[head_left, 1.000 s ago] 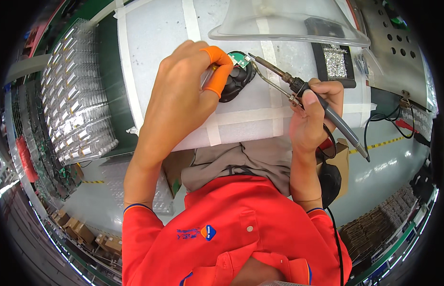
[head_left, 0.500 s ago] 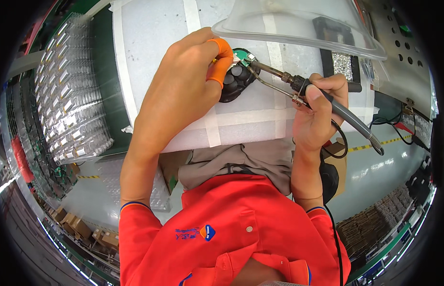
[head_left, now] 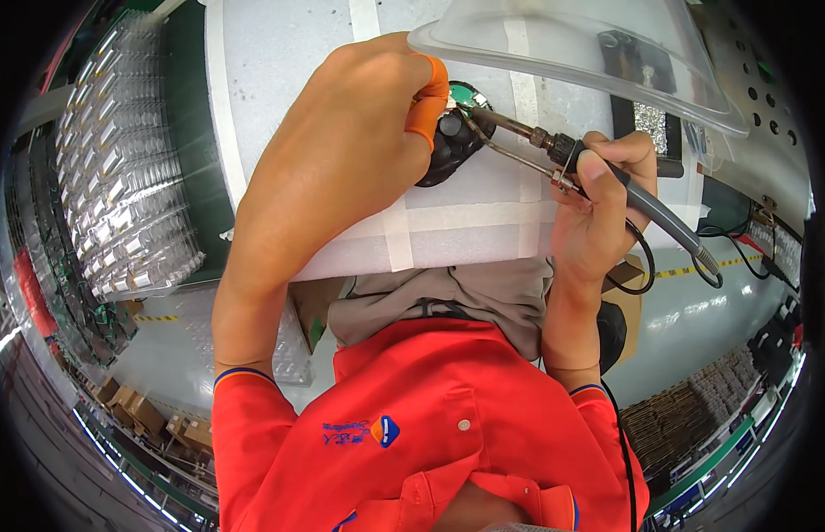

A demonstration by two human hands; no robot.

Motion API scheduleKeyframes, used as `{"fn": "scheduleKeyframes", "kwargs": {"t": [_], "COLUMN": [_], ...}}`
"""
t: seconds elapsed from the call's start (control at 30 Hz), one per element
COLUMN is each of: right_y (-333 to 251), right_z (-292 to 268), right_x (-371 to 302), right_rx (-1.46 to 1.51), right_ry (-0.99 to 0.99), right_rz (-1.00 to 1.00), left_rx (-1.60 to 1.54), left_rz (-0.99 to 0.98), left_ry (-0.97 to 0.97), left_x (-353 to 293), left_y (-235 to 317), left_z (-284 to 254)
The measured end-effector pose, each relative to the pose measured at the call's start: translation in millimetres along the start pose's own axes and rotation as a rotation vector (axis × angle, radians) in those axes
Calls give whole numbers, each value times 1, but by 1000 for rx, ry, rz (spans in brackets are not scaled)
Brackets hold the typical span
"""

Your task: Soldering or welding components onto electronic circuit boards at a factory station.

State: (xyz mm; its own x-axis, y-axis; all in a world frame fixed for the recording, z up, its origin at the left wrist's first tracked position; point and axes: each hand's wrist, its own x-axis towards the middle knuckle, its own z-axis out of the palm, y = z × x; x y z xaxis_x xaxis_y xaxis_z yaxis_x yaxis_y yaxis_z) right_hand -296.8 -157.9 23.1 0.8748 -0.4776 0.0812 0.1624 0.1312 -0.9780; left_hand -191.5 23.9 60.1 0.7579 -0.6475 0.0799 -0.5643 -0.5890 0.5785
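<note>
A black rounded housing (head_left: 450, 149) with a small green circuit board (head_left: 466, 94) at its far end lies on the white foam mat (head_left: 284, 62). My left hand (head_left: 342, 151) is closed at its left side, with orange finger cots on two fingers. Its fingertips meet at the board's edge, and what they pinch is hidden behind them. My right hand (head_left: 600, 199) grips a grey-handled soldering iron (head_left: 645, 200). The iron's tip and the thin metal feed tube (head_left: 516, 158) clamped alongside it come down at the board.
Beyond the iron, a clear plastic hood (head_left: 563, 64) overhangs the mat. A black holder with metal shavings (head_left: 650, 126) stands near a perforated metal panel (head_left: 756, 75) at right. Stacked clear plastic trays (head_left: 129, 182) fill the left side. A black cable (head_left: 647, 266) hangs below the iron.
The whole view has shifted slightly. My left hand has rolled a little over the housing, covering more of its left side. The iron's tip is still at the board.
</note>
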Motion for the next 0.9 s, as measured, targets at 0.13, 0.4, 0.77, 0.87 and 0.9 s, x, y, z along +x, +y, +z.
{"fn": "scheduleKeyframes", "kwargs": {"t": [0.13, 0.4, 0.77, 0.87, 0.9], "right_y": [1, 1, 0, 0, 0], "right_z": [-1, -3, -1, -1, -1], "right_x": [0, 0, -1, -1, -1], "right_rx": [18, 25, 19, 20, 21], "right_ry": [-16, 3, 56, 59, 59], "right_rz": [-9, -23, 13, -3, -4], "left_rx": [13, 11, 16, -1, 8], "left_rz": [25, 20, 7, 31, 24], "left_ry": [2, -32, -11, 12, 9], "left_x": [1, 1, -1, -1, -2], "left_y": [-1, -2, -2, -1, -1], "left_z": [0, -1, 0, 0, 0]}}
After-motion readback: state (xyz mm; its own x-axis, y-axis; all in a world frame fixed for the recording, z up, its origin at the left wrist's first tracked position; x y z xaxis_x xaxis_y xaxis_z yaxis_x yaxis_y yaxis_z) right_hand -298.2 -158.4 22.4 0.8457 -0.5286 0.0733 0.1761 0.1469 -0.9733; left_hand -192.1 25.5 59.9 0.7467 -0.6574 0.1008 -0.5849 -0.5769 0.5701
